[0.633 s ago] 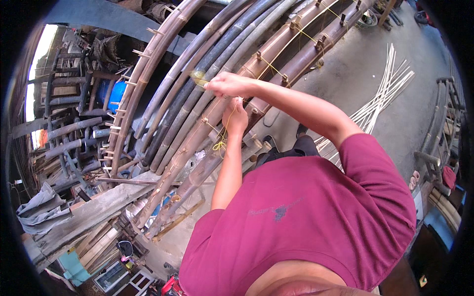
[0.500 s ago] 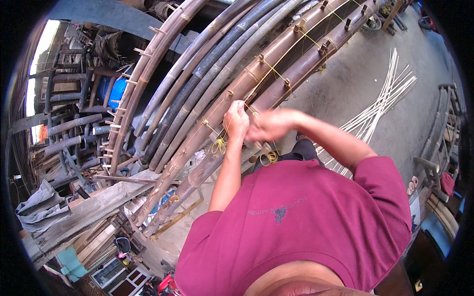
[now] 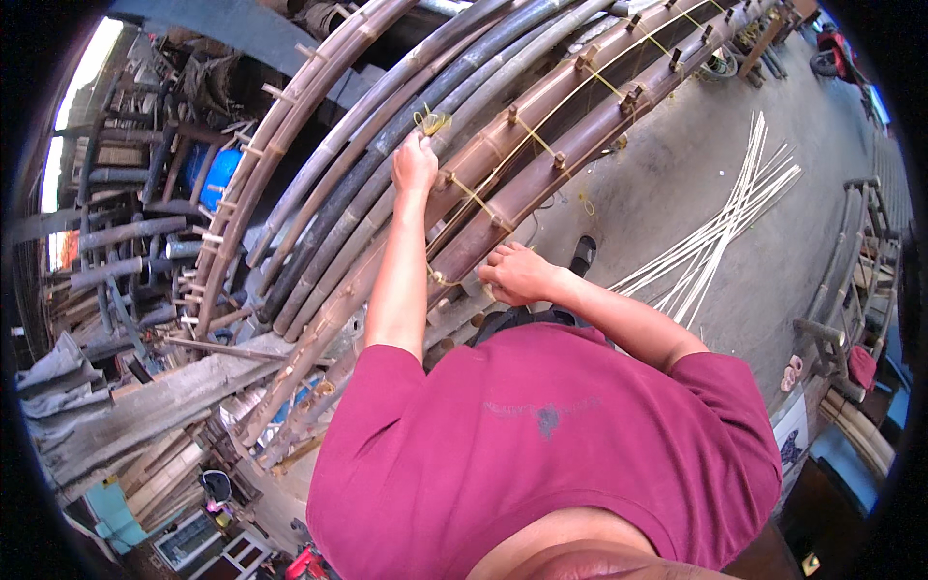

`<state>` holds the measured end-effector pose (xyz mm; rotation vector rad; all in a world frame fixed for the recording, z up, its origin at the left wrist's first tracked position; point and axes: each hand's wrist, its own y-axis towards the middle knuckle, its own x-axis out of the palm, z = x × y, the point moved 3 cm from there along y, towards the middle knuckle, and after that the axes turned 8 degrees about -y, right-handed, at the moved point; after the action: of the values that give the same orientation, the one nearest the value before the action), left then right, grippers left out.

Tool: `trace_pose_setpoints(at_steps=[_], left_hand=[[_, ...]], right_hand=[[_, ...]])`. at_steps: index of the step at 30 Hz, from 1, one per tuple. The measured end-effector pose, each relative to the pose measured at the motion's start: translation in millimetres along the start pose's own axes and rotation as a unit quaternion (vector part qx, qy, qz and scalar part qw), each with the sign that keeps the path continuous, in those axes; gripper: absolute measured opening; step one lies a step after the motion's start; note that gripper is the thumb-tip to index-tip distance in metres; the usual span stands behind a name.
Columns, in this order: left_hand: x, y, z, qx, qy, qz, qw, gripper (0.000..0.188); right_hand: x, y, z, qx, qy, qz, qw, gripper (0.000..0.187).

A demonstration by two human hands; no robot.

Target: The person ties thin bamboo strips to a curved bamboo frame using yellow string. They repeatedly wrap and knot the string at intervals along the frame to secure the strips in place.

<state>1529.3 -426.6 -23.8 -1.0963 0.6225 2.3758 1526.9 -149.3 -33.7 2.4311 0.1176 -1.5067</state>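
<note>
Cord [image 3: 432, 122], thin, yellow and bunched in loose loops, shows above and left of the frame's centre, at the fingertips of your left hand [image 3: 416, 166], whose fingers look closed on it. Your right hand [image 3: 520, 275], near the centre of the frame, has its fingers curled; you cannot tell whether they pinch a strand. Expect the bundle to be light, limp and apt to snag, so hold it at its gathered neck and draw any strand close to the short dark wooden pegs [image 3: 559, 161]. The thick upper brown bamboo pole [image 3: 488, 147] and the thick lower dark-brown bamboo pole [image 3: 530, 190], running side by side toward the upper right, should be stiff, heavy and rather slick; steady them on bare stretches between pegs. Your left forearm covers part of the upper pole, your left palm is hidden, and the strand's path between your hands is too fine to trace. Toward the upper right, the poles' far ends are hard to make out.
</note>
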Motion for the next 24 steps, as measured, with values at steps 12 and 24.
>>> trace_pose_setpoints(at_steps=[12, 24], left_hand=[[-87.9, -208.0, -13.1, -0.033, -0.081, -0.088, 0.992, 0.014], [-90.4, -204.8, -29.2, 0.015, -0.145, -0.067, 0.987, 0.027]], right_hand=[[22.0, 73.4, -59.2, 0.369, 0.588, 0.403, 0.596, 0.021], [-13.7, 203.8, -15.4, 0.156, 0.143, -0.075, 0.974, 0.049]])
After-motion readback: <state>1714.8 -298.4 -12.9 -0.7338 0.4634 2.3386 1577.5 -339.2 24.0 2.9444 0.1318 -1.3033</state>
